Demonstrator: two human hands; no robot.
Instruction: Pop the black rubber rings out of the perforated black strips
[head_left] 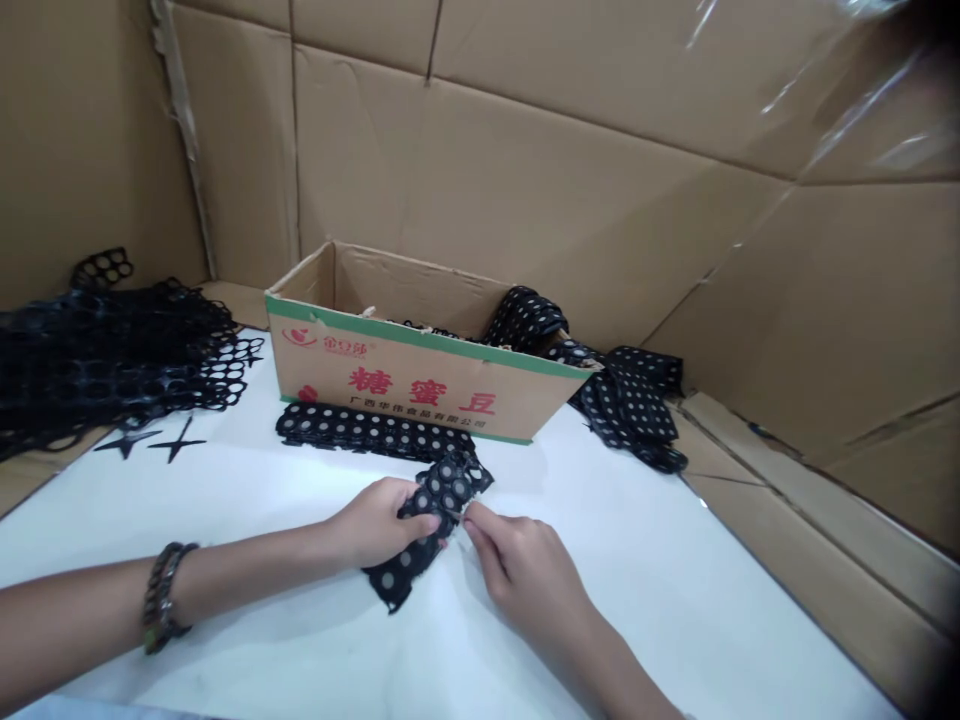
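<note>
My left hand (386, 525) is closed around a black perforated strip (390, 580) dotted with pale grey discs, its thumb lying across the top. The strip slants over the white tabletop. At its right edge my right hand (529, 565) is pinched, thumb against forefinger. A thin, pointed sliver shows at those fingertips, touching or very near the strip; what it is I cannot make out. Just behind, a longer stack of similar dotted black strips (375, 432) lies along the front of a cardboard box (405, 370).
Black netting with open round holes (112, 350) is heaped at the left. Two black star-shaped scraps (177, 441) lie beside it. More dotted strips (630, 400) spill over the box's right end. Cardboard walls (525, 180) enclose the white table (637, 560).
</note>
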